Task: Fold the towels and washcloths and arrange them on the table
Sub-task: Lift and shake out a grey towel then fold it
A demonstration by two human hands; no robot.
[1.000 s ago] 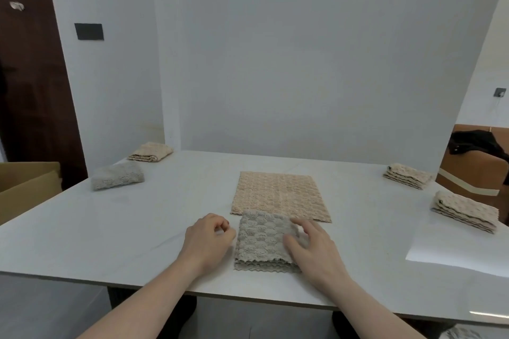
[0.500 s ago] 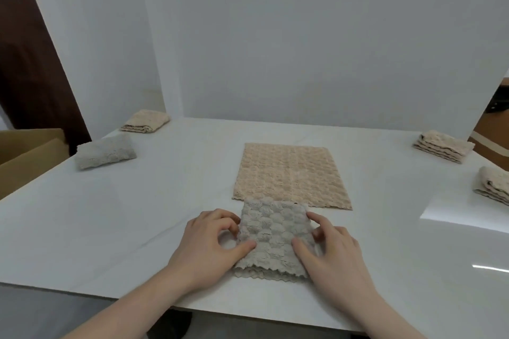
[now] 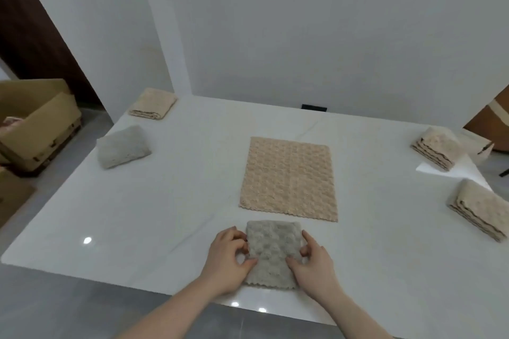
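A folded grey washcloth [image 3: 273,252] lies near the front edge of the white table [image 3: 165,201]. My left hand [image 3: 227,261] pinches its left edge between thumb and fingers, and my right hand [image 3: 314,264] pinches its right edge. Just behind it a beige towel [image 3: 289,177] lies spread flat. At the far left sit a folded grey cloth [image 3: 122,146] and a folded beige cloth [image 3: 153,103]. Two folded beige towels, one [image 3: 438,148] behind the other [image 3: 480,208], rest at the right edge.
A cardboard box [image 3: 35,124] stands on the floor left of the table. White walls rise directly behind the table, with a small black block [image 3: 314,108] at the wall's foot. A brown door [image 3: 35,36] is at the far left.
Both hands went from resting beside and on the grey washcloth to pinching its side edges. The view tilted down and closer to the table.
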